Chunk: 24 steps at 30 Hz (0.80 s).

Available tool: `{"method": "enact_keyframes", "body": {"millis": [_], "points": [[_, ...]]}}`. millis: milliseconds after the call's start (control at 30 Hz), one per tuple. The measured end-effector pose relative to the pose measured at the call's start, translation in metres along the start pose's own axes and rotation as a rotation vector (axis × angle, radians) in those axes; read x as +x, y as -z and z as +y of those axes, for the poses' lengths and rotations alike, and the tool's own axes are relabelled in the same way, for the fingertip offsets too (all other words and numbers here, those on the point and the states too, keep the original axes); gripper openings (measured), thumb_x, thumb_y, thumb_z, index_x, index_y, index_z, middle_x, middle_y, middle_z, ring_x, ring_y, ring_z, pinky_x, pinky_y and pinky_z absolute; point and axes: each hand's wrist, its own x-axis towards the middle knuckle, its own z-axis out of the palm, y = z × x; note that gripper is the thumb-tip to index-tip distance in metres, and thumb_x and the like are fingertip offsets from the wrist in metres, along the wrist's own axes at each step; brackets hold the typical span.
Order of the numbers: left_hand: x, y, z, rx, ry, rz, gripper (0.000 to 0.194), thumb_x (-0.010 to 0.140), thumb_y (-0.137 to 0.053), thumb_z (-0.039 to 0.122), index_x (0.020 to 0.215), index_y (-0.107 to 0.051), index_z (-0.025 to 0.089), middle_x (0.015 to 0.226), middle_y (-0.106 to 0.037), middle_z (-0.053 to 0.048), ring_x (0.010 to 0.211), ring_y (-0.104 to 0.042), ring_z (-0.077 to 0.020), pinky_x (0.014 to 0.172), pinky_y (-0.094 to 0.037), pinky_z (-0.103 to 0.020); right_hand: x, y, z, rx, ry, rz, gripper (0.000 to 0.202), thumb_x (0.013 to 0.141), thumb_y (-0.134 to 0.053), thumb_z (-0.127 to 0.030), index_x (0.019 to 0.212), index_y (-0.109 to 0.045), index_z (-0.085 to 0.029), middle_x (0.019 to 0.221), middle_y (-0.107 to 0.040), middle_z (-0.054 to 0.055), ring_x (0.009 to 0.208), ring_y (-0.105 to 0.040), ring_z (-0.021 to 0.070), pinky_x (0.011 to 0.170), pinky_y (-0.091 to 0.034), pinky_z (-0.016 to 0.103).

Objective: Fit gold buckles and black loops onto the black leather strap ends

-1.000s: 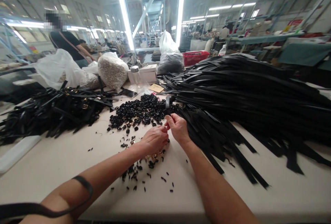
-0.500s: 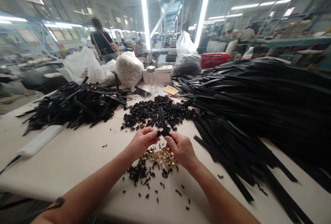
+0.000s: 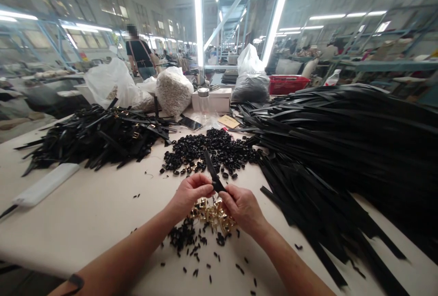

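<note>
A short black strap (image 3: 212, 170) is held between my two hands, its upper part slanting up and away over a pile of small black loops (image 3: 191, 148). My left hand (image 3: 195, 192) pinches at the strap's left edge; what lies right under its fingertips is hidden. My right hand (image 3: 241, 204) is closed around the strap's lower end, thumb on top. Gold buckles (image 3: 216, 215) lie in a heap just under the hands. Closer to me, small black pieces (image 3: 183, 236) are scattered on the table.
Long black straps (image 3: 342, 136) cover the right side of the table (image 3: 112, 209). Buckled straps (image 3: 92, 136) are heaped at left, near a white power strip (image 3: 48, 184). Bags, a jar (image 3: 203, 102) and a phone (image 3: 190, 122) stand or lie behind. A person (image 3: 140, 54) stands farther back.
The strap has turned, its upper end now leaning left and its lower part lying straighter between my hands. The small dark piece at my left fingertips no longer shows. The view has shifted slightly.
</note>
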Motion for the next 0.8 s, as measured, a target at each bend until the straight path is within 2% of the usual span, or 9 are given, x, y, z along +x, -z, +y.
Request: {"method": "enact_keyframes", "body": {"millis": [133, 333, 500, 567, 667, 800], "points": [[-0.001, 0.0, 0.002, 0.125, -0.09, 0.008, 0.03, 0.061, -0.083, 0.03, 0.078, -0.063, 0.015, 0.07, -0.065, 0.001, 0.062, -0.058, -0.0107, 0.061, -0.048, -0.023, 0.001, 0.006, 0.0, -0.117, 0.049, -0.024, 0.031, 0.091, -0.047, -0.033, 0.063, -0.049, -0.02, 0.057, -0.054, -0.002, 0.052, -0.046, 0.0123, 0.053, -0.028, 0.024], [-0.001, 0.001, 0.001, 0.192, -0.161, -0.045, 0.027, 0.065, -0.079, 0.027, 0.087, -0.067, 0.017, 0.08, -0.069, -0.003, 0.075, -0.063, -0.0153, 0.073, -0.052, -0.028, 0.002, 0.013, 0.001, -0.187, 0.054, -0.086, 0.031, 0.09, -0.048, -0.03, 0.06, -0.045, -0.02, 0.054, -0.049, -0.003, 0.05, -0.041, 0.0113, 0.051, -0.024, 0.024], [-0.001, 0.004, 0.007, 0.546, -0.356, -0.121, 0.014, 0.074, -0.072, 0.026, 0.085, -0.073, 0.018, 0.079, -0.065, -0.005, 0.07, -0.06, -0.0144, 0.064, -0.049, -0.025, 0.001, 0.013, 0.004, -0.18, 0.061, -0.108, 0.03, 0.089, -0.048, -0.028, 0.06, -0.045, -0.02, 0.055, -0.049, -0.003, 0.051, -0.042, 0.0113, 0.051, -0.024, 0.024], [-0.001, 0.006, 0.008, 0.612, -0.384, -0.148, 0.013, 0.075, -0.071, 0.027, 0.086, -0.074, 0.019, 0.08, -0.065, -0.005, 0.07, -0.06, -0.0143, 0.063, -0.048, -0.025, 0.001, 0.011, 0.004, -0.157, 0.066, -0.107, 0.03, 0.089, -0.048, -0.028, 0.061, -0.046, -0.02, 0.055, -0.05, -0.003, 0.051, -0.042, 0.0113, 0.051, -0.025, 0.023], [0.001, 0.007, 0.005, 0.502, -0.318, -0.122, 0.015, 0.073, -0.074, 0.028, 0.085, -0.074, 0.02, 0.081, -0.066, -0.005, 0.072, -0.06, -0.0149, 0.065, -0.049, -0.025, 0.0, 0.008, 0.003, -0.092, 0.055, -0.101, 0.031, 0.09, -0.046, -0.031, 0.061, -0.046, -0.02, 0.055, -0.052, -0.003, 0.051, -0.044, 0.0113, 0.051, -0.028, 0.023], [0.001, 0.005, -0.001, 0.175, -0.104, -0.12, 0.025, 0.072, -0.075, 0.038, 0.084, -0.073, 0.016, 0.076, -0.066, -0.006, 0.068, -0.06, -0.015, 0.064, -0.049, -0.026, -0.001, 0.005, 0.0, 0.084, -0.017, -0.107, 0.032, 0.091, -0.044, -0.034, 0.064, -0.05, -0.019, 0.055, -0.057, -0.002, 0.049, -0.049, 0.0112, 0.048, -0.033, 0.021]]}}
